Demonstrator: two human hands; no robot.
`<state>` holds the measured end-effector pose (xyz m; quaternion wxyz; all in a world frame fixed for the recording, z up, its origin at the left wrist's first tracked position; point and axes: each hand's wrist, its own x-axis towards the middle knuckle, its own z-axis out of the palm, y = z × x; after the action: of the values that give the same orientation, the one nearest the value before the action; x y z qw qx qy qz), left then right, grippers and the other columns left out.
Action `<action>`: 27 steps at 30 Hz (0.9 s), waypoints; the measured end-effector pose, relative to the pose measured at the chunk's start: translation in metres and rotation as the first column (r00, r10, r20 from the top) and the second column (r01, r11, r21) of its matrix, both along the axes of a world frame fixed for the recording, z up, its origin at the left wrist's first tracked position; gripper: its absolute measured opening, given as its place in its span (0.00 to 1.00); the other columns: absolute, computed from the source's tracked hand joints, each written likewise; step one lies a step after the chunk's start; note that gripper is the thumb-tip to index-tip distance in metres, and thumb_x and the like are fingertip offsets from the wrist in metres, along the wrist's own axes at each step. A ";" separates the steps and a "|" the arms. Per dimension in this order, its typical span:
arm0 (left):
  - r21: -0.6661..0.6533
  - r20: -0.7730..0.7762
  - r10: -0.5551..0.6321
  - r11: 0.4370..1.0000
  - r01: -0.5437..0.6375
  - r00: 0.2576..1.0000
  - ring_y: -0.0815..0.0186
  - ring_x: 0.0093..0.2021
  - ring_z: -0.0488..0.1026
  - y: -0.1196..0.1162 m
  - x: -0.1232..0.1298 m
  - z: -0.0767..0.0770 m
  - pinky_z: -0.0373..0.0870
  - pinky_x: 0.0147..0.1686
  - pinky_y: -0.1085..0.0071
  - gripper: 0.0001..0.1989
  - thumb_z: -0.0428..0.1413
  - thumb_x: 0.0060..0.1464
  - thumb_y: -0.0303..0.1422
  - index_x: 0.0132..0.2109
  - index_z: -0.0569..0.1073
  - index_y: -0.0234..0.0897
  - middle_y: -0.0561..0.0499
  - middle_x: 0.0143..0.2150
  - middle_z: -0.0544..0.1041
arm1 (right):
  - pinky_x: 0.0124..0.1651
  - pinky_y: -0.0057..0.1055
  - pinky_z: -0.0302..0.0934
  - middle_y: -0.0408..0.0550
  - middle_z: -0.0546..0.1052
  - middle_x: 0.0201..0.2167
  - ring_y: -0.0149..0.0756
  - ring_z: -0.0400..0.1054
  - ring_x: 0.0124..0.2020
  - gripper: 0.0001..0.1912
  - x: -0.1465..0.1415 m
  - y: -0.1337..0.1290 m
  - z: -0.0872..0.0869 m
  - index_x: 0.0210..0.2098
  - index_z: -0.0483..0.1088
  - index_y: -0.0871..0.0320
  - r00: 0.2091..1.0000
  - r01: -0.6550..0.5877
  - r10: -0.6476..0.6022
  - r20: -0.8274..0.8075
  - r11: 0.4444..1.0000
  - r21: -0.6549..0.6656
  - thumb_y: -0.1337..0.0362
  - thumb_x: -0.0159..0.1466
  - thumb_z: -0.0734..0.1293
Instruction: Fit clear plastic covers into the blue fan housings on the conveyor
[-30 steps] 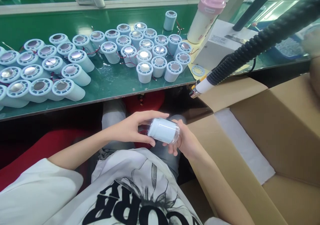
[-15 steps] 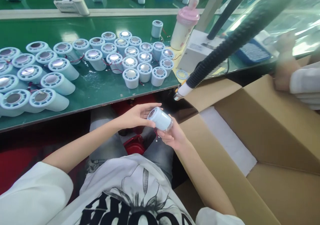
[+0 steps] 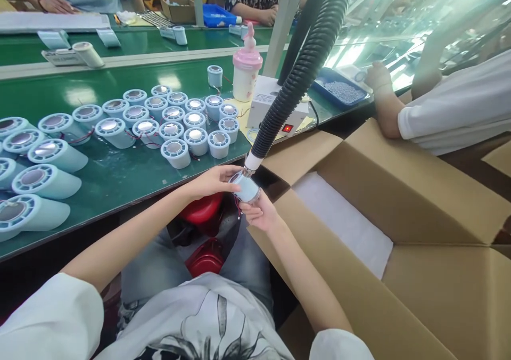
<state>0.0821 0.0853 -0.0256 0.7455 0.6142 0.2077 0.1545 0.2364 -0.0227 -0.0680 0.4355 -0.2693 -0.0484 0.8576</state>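
Between both hands is a light-blue cylindrical housing [image 3: 247, 189], tilted, with thin red and dark wires dangling below it. My left hand [image 3: 219, 181] grips its upper left end, thumb along the near side. My right hand [image 3: 260, 211] has its fingers wrapped round the lower right end. A metal nozzle on the white tip [image 3: 252, 162] of a black corrugated hose [image 3: 285, 91] meets the housing's upper end; whether they touch, I cannot tell. Many similar blue housings [image 3: 175, 152] stand on the green bench [image 3: 131, 176] to the left, some trailing red wires.
An open cardboard box [image 3: 431, 189] with a white sheet [image 3: 343, 219] inside is at my right. A white device [image 3: 265, 104] and a pink-lidded cup [image 3: 245, 78] stand on the bench. Beside a blue tray [image 3: 339, 88] is a co-worker's arm [image 3: 383, 99]. Others sit across the bench.
The view has tilted up and turned right. The housing, held in both hands, has come up against or very near the hose nozzle, which was apart from it before.
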 end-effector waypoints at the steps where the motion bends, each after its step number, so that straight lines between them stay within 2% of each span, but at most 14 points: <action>1: 0.003 -0.001 0.007 1.000 -0.007 1.000 0.53 0.58 0.68 0.000 -0.002 0.000 0.59 0.59 0.54 0.32 0.68 0.40 0.31 0.54 0.71 0.33 0.39 0.55 0.73 | 0.08 0.09 0.42 0.37 0.62 0.15 0.17 0.40 0.09 0.35 0.000 0.001 0.001 0.35 0.65 0.62 1.000 -0.009 0.009 0.001 1.000 0.003 0.47 0.69 0.36; 5: 0.007 -0.005 0.014 1.000 -0.014 1.000 0.56 0.56 0.70 -0.010 -0.017 0.006 0.66 0.55 0.58 0.32 0.69 0.38 0.27 0.53 0.70 0.35 0.39 0.57 0.71 | 0.08 0.10 0.41 0.40 0.65 0.14 0.18 0.42 0.08 0.35 -0.004 -0.003 0.012 0.40 0.65 0.63 0.998 -0.060 0.060 0.014 0.998 0.014 0.46 0.69 0.37; 11: -0.008 0.048 0.007 1.000 -0.007 0.999 0.57 0.56 0.70 -0.040 -0.042 0.020 0.69 0.52 0.61 0.30 0.68 0.39 0.25 0.51 0.69 0.37 0.38 0.60 0.68 | 0.09 0.11 0.43 0.45 0.70 0.15 0.18 0.46 0.08 0.35 -0.012 -0.024 0.029 0.40 0.67 0.65 0.988 -0.155 0.155 0.008 0.988 0.005 0.45 0.69 0.40; 14: 0.005 0.008 0.049 0.999 -0.049 0.999 0.56 0.55 0.70 -0.040 -0.039 0.018 0.68 0.53 0.60 0.31 0.68 0.39 0.27 0.53 0.70 0.36 0.38 0.59 0.70 | 0.07 0.12 0.39 0.40 0.65 0.13 0.18 0.40 0.07 0.37 -0.015 -0.024 0.024 0.36 0.67 0.65 0.984 -0.175 0.175 0.004 0.984 -0.019 0.45 0.68 0.38; 18: 0.051 -0.027 0.096 0.994 -0.095 0.995 0.56 0.53 0.71 -0.024 -0.017 0.007 0.64 0.56 0.55 0.31 0.67 0.42 0.32 0.54 0.70 0.33 0.38 0.55 0.73 | 0.07 0.10 0.35 0.33 0.56 0.12 0.18 0.32 0.08 0.34 -0.018 -0.014 0.008 0.28 0.61 0.60 0.995 -0.093 0.094 0.043 0.995 -0.025 0.46 0.68 0.38; 21: 0.084 -0.019 0.081 0.993 -0.079 0.997 0.56 0.52 0.72 -0.015 -0.005 0.005 0.64 0.55 0.54 0.30 0.67 0.42 0.32 0.53 0.71 0.31 0.37 0.53 0.74 | 0.07 0.11 0.34 0.32 0.54 0.12 0.18 0.30 0.09 0.30 -0.016 -0.009 0.002 0.27 0.59 0.58 0.994 -0.046 0.047 0.097 0.999 -0.008 0.45 0.68 0.41; 25: 0.129 -0.030 -0.005 0.992 0.009 1.000 0.58 0.50 0.73 -0.024 -0.015 0.011 0.71 0.50 0.58 0.28 0.67 0.41 0.30 0.51 0.69 0.33 0.39 0.54 0.72 | 0.07 0.12 0.34 0.35 0.59 0.10 0.18 0.33 0.07 0.33 -0.006 -0.015 0.011 0.31 0.63 0.60 0.979 -0.093 0.094 0.180 0.996 -0.013 0.44 0.67 0.40; 27: 0.227 -0.045 -0.043 0.973 0.052 0.998 0.59 0.51 0.72 -0.035 -0.027 0.016 0.72 0.49 0.59 0.27 0.66 0.43 0.30 0.51 0.67 0.36 0.39 0.56 0.70 | 0.07 0.12 0.34 0.39 0.63 0.10 0.18 0.37 0.06 0.34 0.000 -0.022 0.020 0.32 0.64 0.61 0.965 -0.136 0.140 0.221 0.990 -0.030 0.45 0.68 0.39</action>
<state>0.0549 0.0506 -0.0094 0.6693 0.7034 0.1888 0.1471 0.2360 -0.0450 -0.0477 0.3647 -0.3626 -0.1093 0.8506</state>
